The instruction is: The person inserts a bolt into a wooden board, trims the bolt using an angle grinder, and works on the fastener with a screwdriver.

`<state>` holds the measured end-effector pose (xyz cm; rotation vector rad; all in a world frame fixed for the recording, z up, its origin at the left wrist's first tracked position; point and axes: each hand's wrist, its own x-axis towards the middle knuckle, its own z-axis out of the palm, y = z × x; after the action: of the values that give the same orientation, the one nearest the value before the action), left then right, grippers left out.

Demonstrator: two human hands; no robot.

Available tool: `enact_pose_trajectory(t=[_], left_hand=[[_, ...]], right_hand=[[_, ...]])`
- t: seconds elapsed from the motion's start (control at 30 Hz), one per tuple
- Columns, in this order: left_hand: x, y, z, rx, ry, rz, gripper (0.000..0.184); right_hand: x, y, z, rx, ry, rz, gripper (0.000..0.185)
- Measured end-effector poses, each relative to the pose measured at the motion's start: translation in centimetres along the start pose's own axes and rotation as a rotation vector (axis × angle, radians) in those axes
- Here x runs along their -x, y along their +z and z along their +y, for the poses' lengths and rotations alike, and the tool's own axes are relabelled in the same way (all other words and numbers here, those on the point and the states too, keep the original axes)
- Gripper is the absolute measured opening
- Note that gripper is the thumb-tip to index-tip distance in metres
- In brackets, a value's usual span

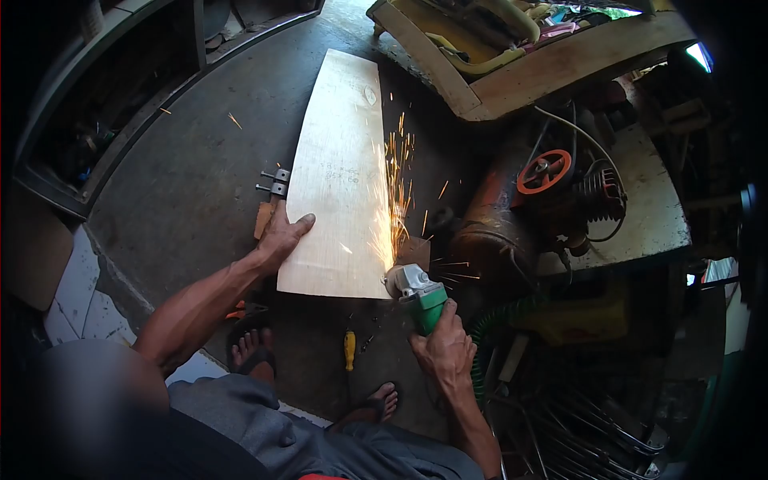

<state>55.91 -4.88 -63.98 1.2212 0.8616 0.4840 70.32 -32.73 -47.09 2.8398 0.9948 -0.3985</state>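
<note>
A long, pale, wood-coloured board (336, 168) with faint printed marks lies in front of me, narrower at its far end. My left hand (284, 234) grips its left edge, thumb on top and fingers hidden underneath. Just beyond that hand, a metal fitting with two bolts (279, 182) sticks out from the same edge. My right hand (448, 344) is wrapped around a green angle grinder (430, 306). The grinder's head meets the near right corner of the board, and orange sparks (395, 192) stream away along the right edge. Its disc is mostly hidden.
A yellow-handled screwdriver (350, 350) lies on the floor between my feet. To the right stands a rusty air compressor (496, 208) with an orange wheel (545, 171). A wooden-framed piece (552, 76) is at the back right, a cabinet (144, 88) at the left.
</note>
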Motion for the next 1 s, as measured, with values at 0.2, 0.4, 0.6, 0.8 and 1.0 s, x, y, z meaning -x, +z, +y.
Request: enact_pose_trajectory(t=[0.2,0.4,0.6,0.8,1.0], left_hand=[[0.2,-0.1,0.2,-0.007,-0.015,-0.023,0.055],[-0.9,-0.4,-1.1,-0.049,-0.032,-0.014,0.056],[-0.2,0.0,-0.3,0.029,-0.009,-0.016,0.056],[0.0,-0.1,-0.2,-0.065,-0.027,0.017,0.053],[-0.3,0.0,-0.2,-0.066,-0.028,0.026,0.051]], right_hand=[[0.1,-0.1,0.1,0.001,-0.016,0.008,0.081],[0.0,0.1,0.2,-0.002,-0.018,0.005,0.081],[-0.1,0.1,0.2,-0.009,-0.001,-0.02,0.082],[0.0,0.2,0.4,-0.016,-0.013,-0.004,0.082],[-0.1,0.1,0.4,-0.016,-0.008,-0.02,0.081]])
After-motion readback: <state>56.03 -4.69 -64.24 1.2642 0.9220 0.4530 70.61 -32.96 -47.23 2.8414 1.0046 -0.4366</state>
